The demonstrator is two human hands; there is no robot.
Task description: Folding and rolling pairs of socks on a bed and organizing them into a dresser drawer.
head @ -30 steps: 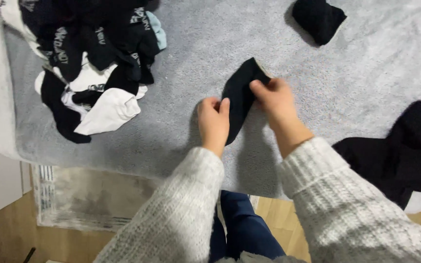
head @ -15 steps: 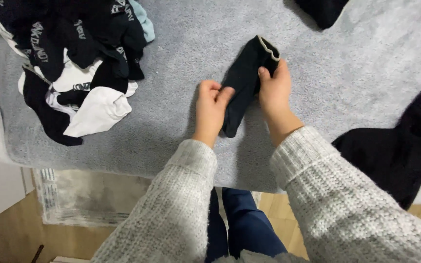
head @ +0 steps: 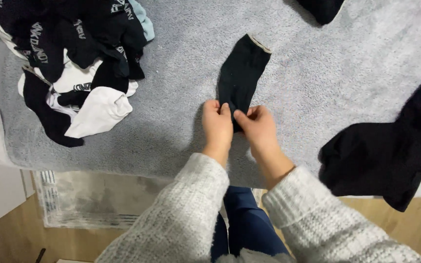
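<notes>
On the grey blanket [head: 317, 73], beside the heaped black and white socks [head: 74, 68], we see a black sock [head: 242, 73] lying flat, its near end pinched by our left hand [head: 218, 127] and right hand [head: 258, 129], fingers closed, hands touching.

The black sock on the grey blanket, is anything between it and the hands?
Nothing visible. Both the left hand and right hand already grip the near end of the black sock, which lies flat on the grey blanket.
</notes>
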